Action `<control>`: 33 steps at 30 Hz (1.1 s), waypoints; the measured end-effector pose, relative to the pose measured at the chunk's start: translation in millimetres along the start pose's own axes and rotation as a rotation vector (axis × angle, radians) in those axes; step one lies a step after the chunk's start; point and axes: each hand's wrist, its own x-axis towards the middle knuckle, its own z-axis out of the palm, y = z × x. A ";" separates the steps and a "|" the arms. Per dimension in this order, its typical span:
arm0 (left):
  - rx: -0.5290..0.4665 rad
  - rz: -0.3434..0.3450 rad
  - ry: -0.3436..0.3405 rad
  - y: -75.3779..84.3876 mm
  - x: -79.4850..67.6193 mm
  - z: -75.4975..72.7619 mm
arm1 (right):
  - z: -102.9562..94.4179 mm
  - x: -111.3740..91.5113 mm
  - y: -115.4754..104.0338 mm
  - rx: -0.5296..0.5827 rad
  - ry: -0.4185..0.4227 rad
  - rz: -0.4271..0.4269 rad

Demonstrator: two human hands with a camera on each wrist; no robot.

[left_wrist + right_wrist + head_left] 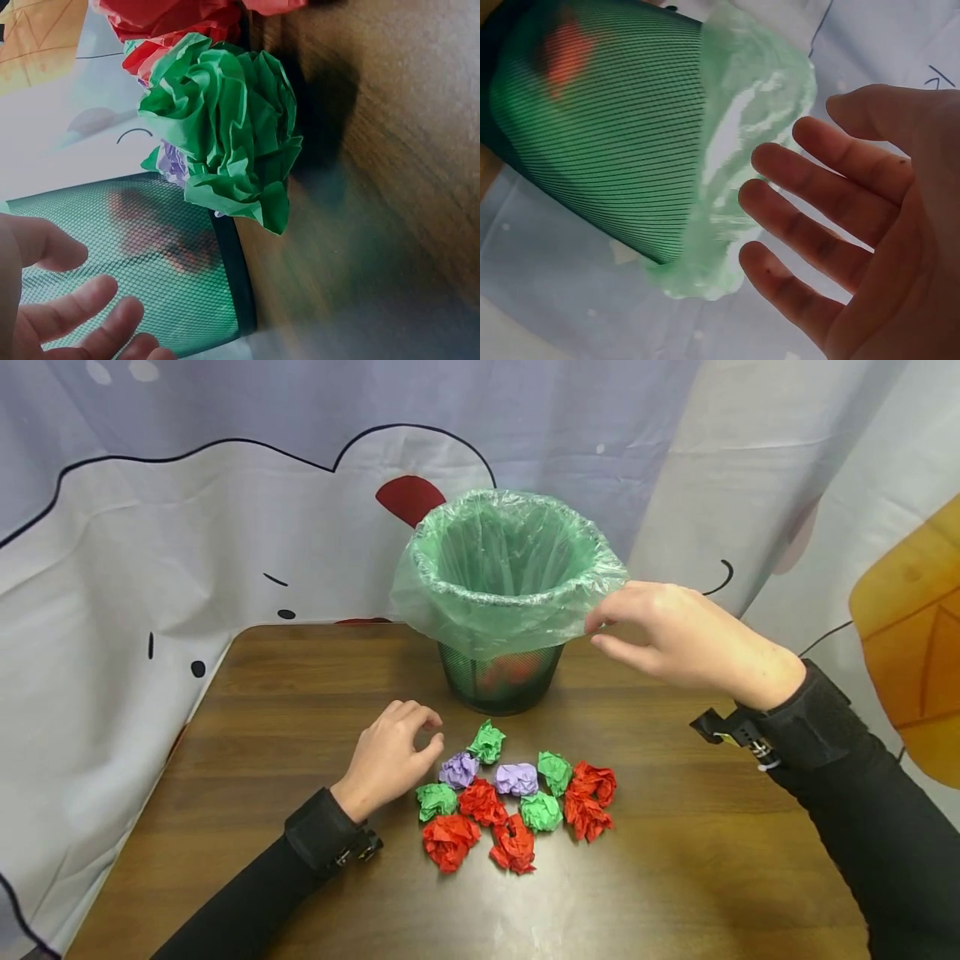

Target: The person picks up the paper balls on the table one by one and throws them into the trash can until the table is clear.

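Two hands are held well apart with nothing gripped: by the right hand (675, 631), fingers loosely spread at the overhang, the thin green liner (487, 628) could be snagged and dragged off the mesh bin (501, 692), while by the left hand (393, 756), fingers relaxed just beside the cluster, closely packed paper balls (483, 802) could be nudged and scattered. Counted on the table (315, 668) in front of the bin are four green balls (487, 742), two purple balls (516, 779) and apparently five red balls (451, 842), two pressed together at the right. One bin and one liner are seen, with red paper (519, 668) visible through the mesh, its pieces too blurred to be counted.
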 end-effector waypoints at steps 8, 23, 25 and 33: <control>0.012 0.001 -0.058 1.1 1.1 3.7 | 22.7 -12.2 8.9 0.023 -0.053 0.014; 0.061 0.010 -0.197 7.4 2.2 13.3 | 55.6 -26.8 9.0 0.080 -0.146 0.085; 0.066 0.007 -0.212 8.6 2.3 14.2 | 58.8 -29.0 8.9 0.081 -0.151 0.090; 0.088 -0.008 -0.272 12.4 3.7 16.2 | 67.6 -34.3 8.5 0.100 -0.179 0.111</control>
